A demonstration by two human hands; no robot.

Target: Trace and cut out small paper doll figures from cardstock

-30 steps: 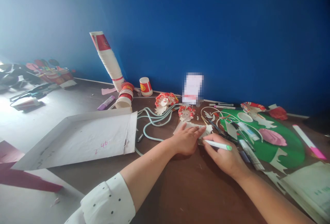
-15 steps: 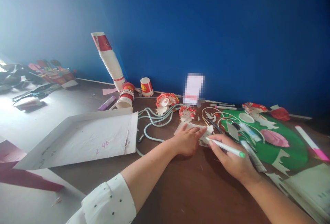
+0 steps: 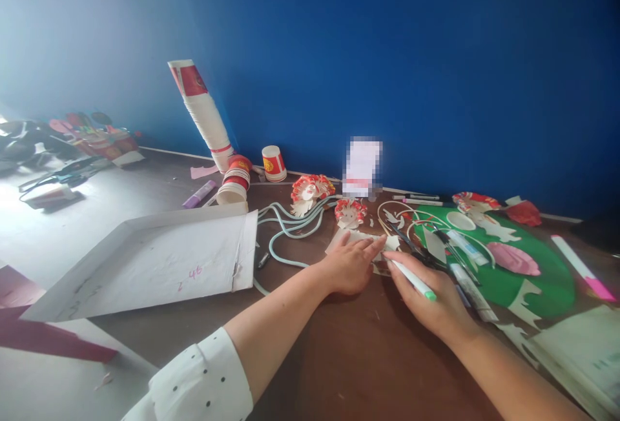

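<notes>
Shifted left since the earlier frame: green-ended marker [image 3: 411, 278], pinched in your right hand [image 3: 446, 310]. White paper [image 3: 335, 241]: left of green disc [image 3: 552, 285], under your spread left hand [image 3: 352, 267]; slack pressure could let it slip.

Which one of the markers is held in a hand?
The white marker with the green end: the right hand grips it, while the big pink-ended marker lies untouched farther right.

shows smooth, hard plastic on green-capped marker [image 3: 413, 279]; matt, ragged-edged paper on white sheet [image 3: 393, 243]. presents matt, scuffed cardboard on shallow tray [image 3: 159, 259], printed paper on stacked cups [image 3: 208, 117], soft cloth on dotted sleeve [image 3: 188, 376], smooth, faintly glossy finish on brown tabletop [image 3: 349, 356].
</notes>
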